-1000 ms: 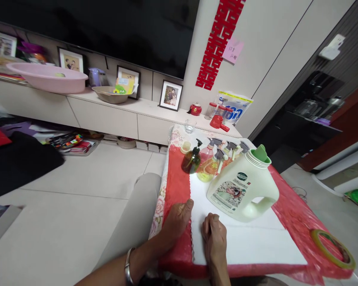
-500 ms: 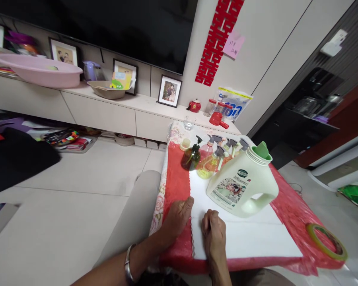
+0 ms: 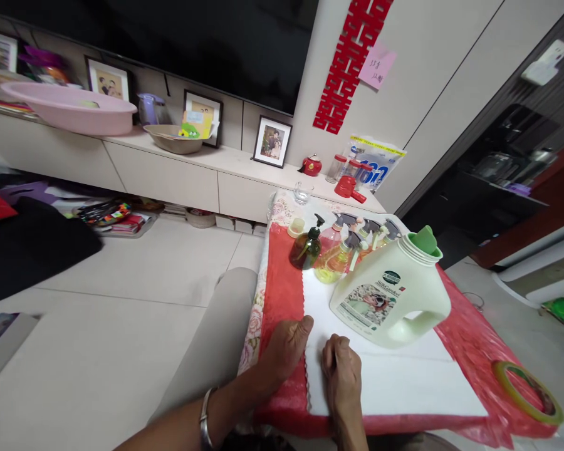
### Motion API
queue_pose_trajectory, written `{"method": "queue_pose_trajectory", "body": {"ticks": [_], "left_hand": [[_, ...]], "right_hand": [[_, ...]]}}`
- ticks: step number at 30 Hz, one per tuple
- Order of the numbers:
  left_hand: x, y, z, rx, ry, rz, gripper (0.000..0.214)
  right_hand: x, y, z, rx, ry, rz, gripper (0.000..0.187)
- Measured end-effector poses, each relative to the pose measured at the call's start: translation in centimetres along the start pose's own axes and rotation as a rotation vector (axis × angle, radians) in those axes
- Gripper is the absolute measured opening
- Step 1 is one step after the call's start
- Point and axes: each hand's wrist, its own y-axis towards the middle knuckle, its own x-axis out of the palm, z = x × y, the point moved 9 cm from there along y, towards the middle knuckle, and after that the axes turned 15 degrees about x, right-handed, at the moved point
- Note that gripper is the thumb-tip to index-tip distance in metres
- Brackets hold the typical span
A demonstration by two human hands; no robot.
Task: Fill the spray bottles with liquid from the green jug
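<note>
My left hand [image 3: 289,344] rests on the red table cover [image 3: 282,294] at the edge of a white sheet [image 3: 418,382]. Its fingers are curled closed, thumb on top, and no object shows in it. My right hand [image 3: 342,369] lies as a fist on the white sheet, also with nothing visible in it. Beyond the right hand stands a large pale-green detergent jug [image 3: 390,294], uncapped, with a green spout at its mouth. A dark pump bottle [image 3: 305,247] and a yellow spray bottle [image 3: 333,260] stand farther back, beside several other spray bottles.
A roll of tape [image 3: 529,391] lies at the table's right corner. A pale cap [image 3: 296,227] and a clear glass cup [image 3: 303,192] are at the far end. Behind runs a low cabinet [image 3: 169,169] holding a pink basin [image 3: 75,113], framed photos and red-lidded jars.
The view has turned slightly left, so everything sits a little farther right in the picture. Both hands keep the same closed pose, and the jug and bottles stay in place.
</note>
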Motion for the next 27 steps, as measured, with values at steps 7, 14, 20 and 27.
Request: {"method": "queue_pose_trajectory", "body": {"ticks": [7, 14, 20, 27], "left_hand": [[0.2, 0.1, -0.1, 0.01, -0.008, -0.007, 0.061], [0.4, 0.1, 0.1, 0.021, 0.017, -0.044, 0.057], [0.7, 0.2, 0.2, 0.015, -0.001, -0.112, 0.057], [-4.4, 5.1, 4.6, 0.327, 0.178, 0.109, 0.03]], "right_hand": [[0.0, -0.2, 0.0, 0.009, -0.024, 0.007, 0.065], [-0.2, 0.0, 0.5, 0.021, -0.034, -0.012, 0.066], [0.2, -0.3, 0.3, 0.028, -0.004, 0.009, 0.065], [-1.0, -1.6, -1.9, -0.036, 0.092, -0.005, 0.058]]}}
